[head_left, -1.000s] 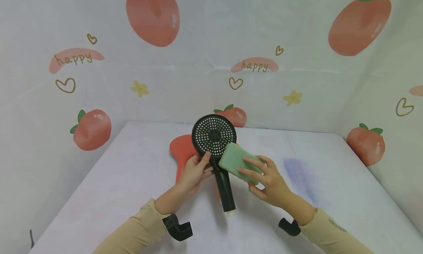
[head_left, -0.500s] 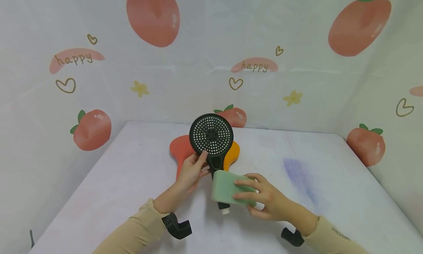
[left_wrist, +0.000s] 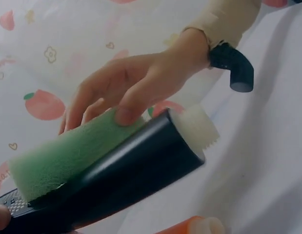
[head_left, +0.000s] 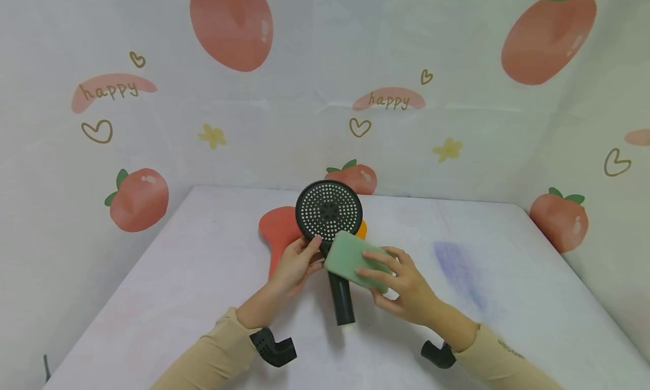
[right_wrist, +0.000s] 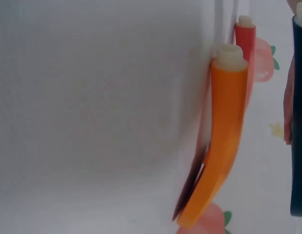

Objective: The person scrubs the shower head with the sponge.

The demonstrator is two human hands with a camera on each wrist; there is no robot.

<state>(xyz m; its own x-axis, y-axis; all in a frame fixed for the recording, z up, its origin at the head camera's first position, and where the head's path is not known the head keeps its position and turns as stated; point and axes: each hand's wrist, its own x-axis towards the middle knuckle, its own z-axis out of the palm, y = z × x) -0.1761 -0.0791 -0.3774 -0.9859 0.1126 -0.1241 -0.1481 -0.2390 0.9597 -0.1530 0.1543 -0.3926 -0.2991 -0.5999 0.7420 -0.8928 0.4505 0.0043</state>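
In the head view my left hand (head_left: 294, 268) grips a black shower head (head_left: 329, 210) near its neck, thumb in front, with the perforated face toward me. My right hand (head_left: 406, 288) holds a green sponge (head_left: 352, 260) across the upper handle. The left wrist view has the sponge (left_wrist: 75, 156) lying along the black handle (left_wrist: 131, 168), which ends in a pale threaded fitting (left_wrist: 194, 129). Behind the held shower head are a red one (head_left: 279, 227) and a mostly hidden orange one (head_left: 363, 229). Neither sponge nor right hand shows clearly in the right wrist view.
The white table (head_left: 213, 226) carries a bluish smudge (head_left: 459, 271) on the right. A fruit-print cloth (head_left: 284, 130) hangs behind it. In the right wrist view the orange shower head (right_wrist: 226, 107) lies on the table near the red one (right_wrist: 246, 39).
The sponge slid down the black handle toward its lower end, then came back up near the neck. The left hand keeps its grip; the shower head shifted only slightly.
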